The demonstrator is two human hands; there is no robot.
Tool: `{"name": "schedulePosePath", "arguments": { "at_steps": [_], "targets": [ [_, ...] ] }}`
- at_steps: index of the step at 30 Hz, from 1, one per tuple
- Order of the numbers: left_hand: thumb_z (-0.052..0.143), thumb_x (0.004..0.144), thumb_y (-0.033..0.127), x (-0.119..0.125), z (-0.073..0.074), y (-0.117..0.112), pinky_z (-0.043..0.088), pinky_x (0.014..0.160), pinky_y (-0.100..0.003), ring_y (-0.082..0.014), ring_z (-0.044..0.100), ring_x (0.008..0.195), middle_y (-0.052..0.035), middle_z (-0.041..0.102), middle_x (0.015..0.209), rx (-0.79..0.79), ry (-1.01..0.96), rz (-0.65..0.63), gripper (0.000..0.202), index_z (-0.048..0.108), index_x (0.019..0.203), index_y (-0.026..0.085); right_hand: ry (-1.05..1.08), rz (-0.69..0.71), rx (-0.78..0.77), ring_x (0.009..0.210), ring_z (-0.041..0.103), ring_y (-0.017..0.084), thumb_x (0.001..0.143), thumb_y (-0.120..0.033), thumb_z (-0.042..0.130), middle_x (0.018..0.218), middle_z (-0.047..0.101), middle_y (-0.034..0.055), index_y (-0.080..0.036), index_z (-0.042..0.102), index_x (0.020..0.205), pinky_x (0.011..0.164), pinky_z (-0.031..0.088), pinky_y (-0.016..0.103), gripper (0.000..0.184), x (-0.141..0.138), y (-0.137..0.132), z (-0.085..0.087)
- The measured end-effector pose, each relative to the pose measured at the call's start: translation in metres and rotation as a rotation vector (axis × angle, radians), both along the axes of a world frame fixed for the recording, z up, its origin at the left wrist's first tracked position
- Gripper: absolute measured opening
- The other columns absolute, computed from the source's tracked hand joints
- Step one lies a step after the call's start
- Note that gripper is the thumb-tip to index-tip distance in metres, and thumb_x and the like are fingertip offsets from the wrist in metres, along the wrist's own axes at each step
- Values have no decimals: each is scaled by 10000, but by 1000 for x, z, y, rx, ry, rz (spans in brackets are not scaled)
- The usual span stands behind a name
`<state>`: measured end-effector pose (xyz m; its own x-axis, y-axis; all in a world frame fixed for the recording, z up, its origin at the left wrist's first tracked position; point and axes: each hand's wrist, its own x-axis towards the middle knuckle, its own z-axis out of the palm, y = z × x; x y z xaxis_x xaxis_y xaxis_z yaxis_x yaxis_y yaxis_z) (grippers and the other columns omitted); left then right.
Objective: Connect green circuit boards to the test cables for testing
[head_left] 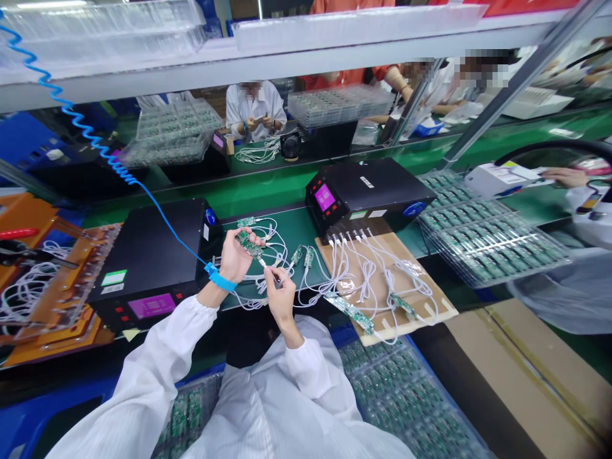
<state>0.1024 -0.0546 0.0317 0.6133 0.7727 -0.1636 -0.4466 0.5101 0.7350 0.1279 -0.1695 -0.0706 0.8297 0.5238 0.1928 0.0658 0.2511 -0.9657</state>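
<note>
My left hand (pixel 238 256) is closed around a green circuit board (pixel 248 243), with a blue wrist strap (pixel 220 278) on that wrist. Just below the board, my right hand (pixel 281 293) pinches a white cable plug (pixel 262 262) at the board's lower end. Whether the plug is fully seated in the board I cannot tell. Other boards with white cables (pixel 282 239) lie on the green bench around my hands. A black test box (pixel 368 191) with a pink screen stands to the right, several white cables running from its front.
A second black box (pixel 157 248) stands at left beside an orange fixture (pixel 71 299). A brown board (pixel 392 274) carries cables and circuit boards. Trays of boards (pixel 492 239) sit at right, another tray (pixel 406 389) by my lap. A coiled blue cord (pixel 86 131) hangs at left. Co-workers sit opposite and at right.
</note>
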Motion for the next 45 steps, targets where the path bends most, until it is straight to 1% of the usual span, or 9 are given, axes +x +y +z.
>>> {"name": "schedulePosePath", "arguments": {
  "at_steps": [5, 21, 27, 29, 31, 33, 36, 39, 45],
  "targets": [
    [437, 1019, 293, -2, 0, -3, 398, 497, -234, -116, 415, 504, 15, 394, 619, 0, -73, 17, 336, 531, 711, 197, -108, -22, -14, 746, 594, 163, 997, -459, 610, 832, 668, 44, -183, 782, 943, 690, 494, 290, 329, -4, 3, -1],
    [403, 1019, 321, -15, -13, -5, 375, 521, -238, -112, 389, 510, 16, 358, 613, 57, -74, 136, 400, 528, 662, 192, -143, 47, -56, 719, 579, 154, 1018, -448, 584, 818, 653, 29, -177, 763, 953, 685, 486, 283, 331, -8, 14, -11],
    [426, 995, 321, -31, -21, 9, 457, 601, -261, -137, 470, 587, -21, 458, 650, 193, -128, 231, 383, 630, 705, 179, -282, -68, -75, 1135, 626, 227, 1095, -451, 381, 1155, 680, 132, -182, 718, 1184, 1011, 498, 393, 441, -11, 14, -9],
    [435, 993, 401, -35, -24, 14, 475, 618, -274, -153, 494, 609, -33, 490, 654, 270, -136, 293, 413, 676, 747, 173, -203, -64, -46, 939, 644, 200, 1114, -455, 316, 982, 671, 92, -170, 681, 1230, 880, 529, 357, 478, -16, 13, -11],
    [438, 976, 493, -38, -28, 18, 490, 629, -291, -171, 518, 631, -46, 518, 662, 348, -141, 334, 466, 710, 798, 160, -129, 39, -19, 668, 557, 157, 1116, -467, 339, 751, 575, 2, -163, 660, 1231, 692, 498, 298, 457, -21, 13, -12],
    [465, 945, 533, -40, -34, 18, 513, 668, -309, -185, 547, 667, -57, 548, 691, 418, -139, 339, 470, 723, 839, 154, -121, 136, 6, 563, 463, 136, 1117, -474, 350, 682, 498, -37, -163, 645, 1241, 595, 442, 274, 447, -28, 15, -10],
    [517, 903, 521, -43, -42, 14, 546, 774, -347, -197, 574, 724, -60, 583, 744, 512, -115, 318, 408, 719, 860, 170, -188, 143, 56, 654, 541, 146, 1133, -430, 289, 793, 585, 15, -169, 656, 1252, 645, 476, 281, 466, -35, 21, 2],
    [510, 908, 525, -48, -49, 7, 547, 848, -365, -204, 581, 770, -56, 590, 787, 605, -71, 303, 395, 711, 887, 186, -303, 85, 61, 794, 622, 165, 1119, -397, 392, 915, 661, 62, -191, 713, 1236, 747, 531, 294, 399, -40, 27, 17],
    [424, 965, 496, -57, -55, -2, 518, 900, -369, -228, 598, 876, -60, 583, 862, 776, 78, 286, 408, 703, 991, 200, -360, 1, 100, 700, 621, 148, 1079, -376, 525, 863, 710, 54, -196, 737, 1269, 654, 548, 275, 337, -50, 30, 26]
  ]
}}
